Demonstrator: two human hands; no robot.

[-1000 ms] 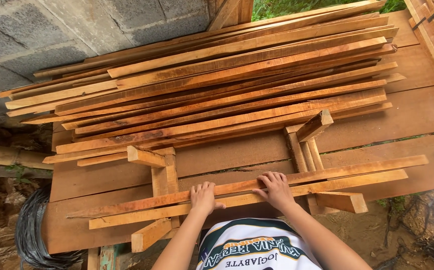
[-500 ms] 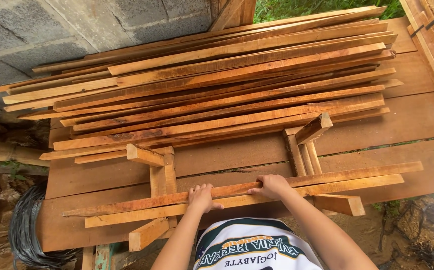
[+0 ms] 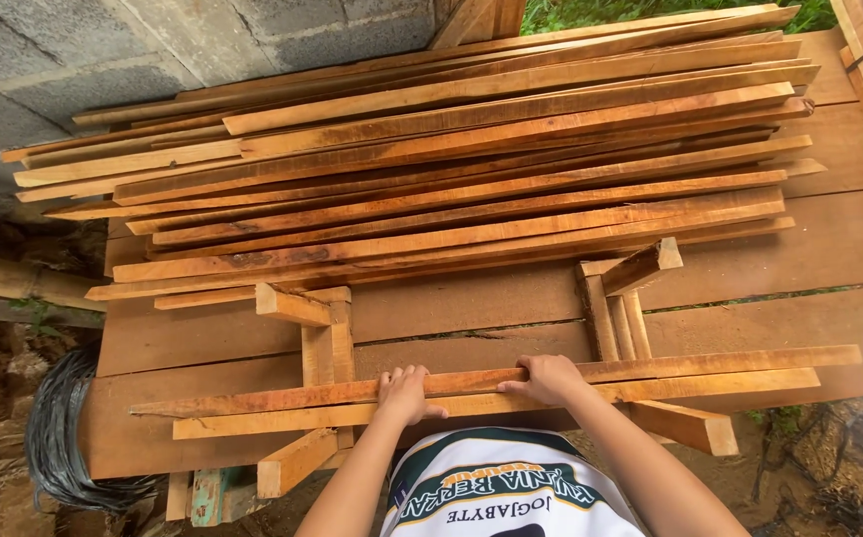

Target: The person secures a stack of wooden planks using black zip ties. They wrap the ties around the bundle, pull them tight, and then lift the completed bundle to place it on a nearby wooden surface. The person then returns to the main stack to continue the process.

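Both hands are down on the near pair of slats, right at the six o'clock edge of the table [image 3: 849, 259]. The left hand [image 3: 406, 390] sits with its fingers [image 3: 398, 376] curled over the far edge of the upper slat [image 3: 710, 363], thumb side on the lower slat [image 3: 252, 423] just beside it. The right hand [image 3: 548, 378] mirrors it a little toward three o'clock, fingers hooked over the same far edge. Both look clasped on the wood, though from this angle it is hard to say whether they grip one slat or both.

The slats' long axis runs nine to three, straight across the body, tilting slightly up toward three o'clock. They rest across two small wooden cradles [image 3: 317, 328], one at each hand's outer side. The hands sit near the middle of the length, neither clearly closer. At twelve o'clock lies the big stack of slats [image 3: 471, 169], well apart.
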